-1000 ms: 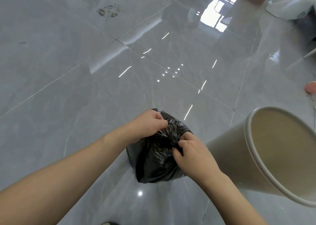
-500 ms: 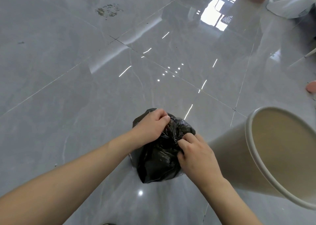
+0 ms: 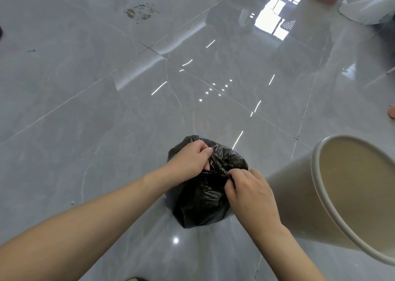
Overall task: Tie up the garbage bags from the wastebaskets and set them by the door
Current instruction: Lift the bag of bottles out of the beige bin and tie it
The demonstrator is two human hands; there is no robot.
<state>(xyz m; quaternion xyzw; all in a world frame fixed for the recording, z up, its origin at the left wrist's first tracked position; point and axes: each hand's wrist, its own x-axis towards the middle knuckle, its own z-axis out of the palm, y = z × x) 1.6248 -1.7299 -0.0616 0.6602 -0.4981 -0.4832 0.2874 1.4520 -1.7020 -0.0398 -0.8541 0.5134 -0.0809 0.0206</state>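
Hands L [image 3: 189, 160] & R [image 3: 248, 192] pinching garbage bag [image 3: 203, 199] top

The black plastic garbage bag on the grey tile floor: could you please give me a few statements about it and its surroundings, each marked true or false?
1. Both hands, left hand and right hand, pinch the top of the black plastic garbage bag. True.
2. The bag sits inside the beige round wastebasket. False: it is on the grey tile floor, beside the wastebasket.
3. The wastebasket holds a liner. False: its visible inside is bare.
4. A white plastic bag lies at the far right. True.
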